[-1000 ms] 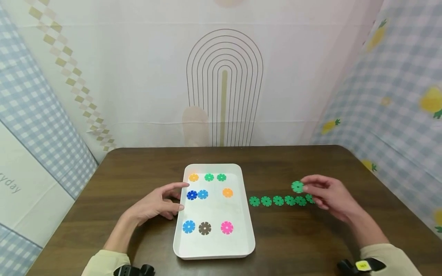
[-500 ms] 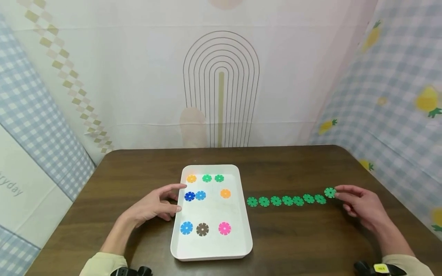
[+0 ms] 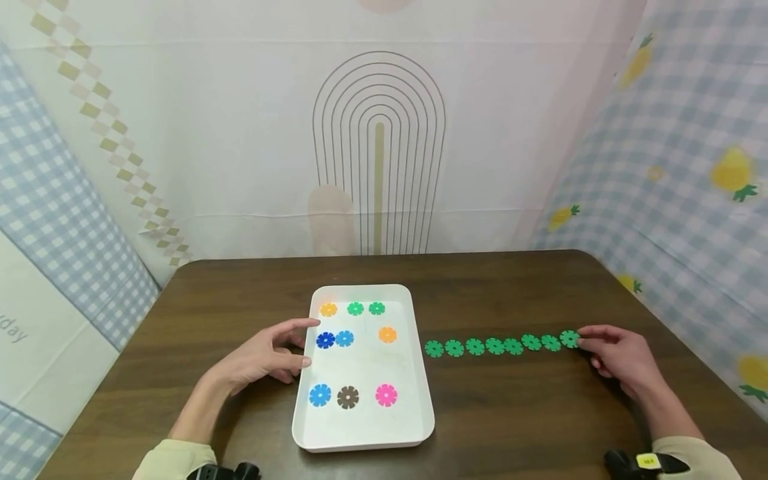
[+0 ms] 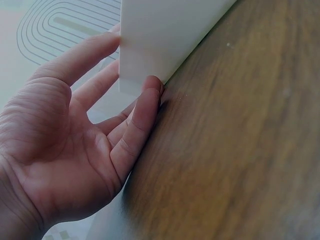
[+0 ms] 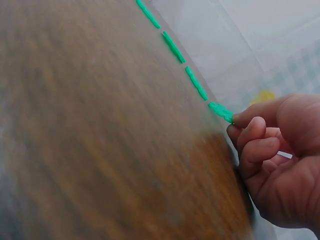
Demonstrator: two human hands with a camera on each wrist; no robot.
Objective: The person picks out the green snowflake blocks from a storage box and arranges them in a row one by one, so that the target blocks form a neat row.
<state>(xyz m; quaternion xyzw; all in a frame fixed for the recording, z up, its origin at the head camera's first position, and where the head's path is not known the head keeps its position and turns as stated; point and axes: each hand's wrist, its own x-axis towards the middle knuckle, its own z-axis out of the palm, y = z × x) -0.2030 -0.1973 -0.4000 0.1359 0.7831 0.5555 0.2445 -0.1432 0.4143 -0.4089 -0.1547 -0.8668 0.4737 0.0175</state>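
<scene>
My right hand (image 3: 621, 357) pinches a green notched plastic disc (image 3: 569, 339) between thumb and index finger, at the right end of a row of green discs (image 3: 495, 346) on the brown table. In the right wrist view that disc (image 5: 221, 112) is slightly tilted, with one edge at the fingertips. My left hand (image 3: 258, 357) rests at the left side of a white tray (image 3: 366, 433), fingertips against its rim. Seen from the left wrist, thumb and fingers touch the tray's outer wall (image 4: 155, 45) without wrapping round it. Discs of several colours lie apart in the tray.
Among the tray's discs are a pink one (image 3: 387, 395), a brown one (image 3: 348, 397) and a dark blue one (image 3: 326, 341). The table (image 3: 510, 413) ends at a patterned cloth backdrop (image 3: 252, 133), with checked cloth (image 3: 678, 220) on the right.
My right hand has carried the green disc rightward from above the row, then lowered it to the row's right end. The left hand stays at the tray; the view has shifted slightly.
</scene>
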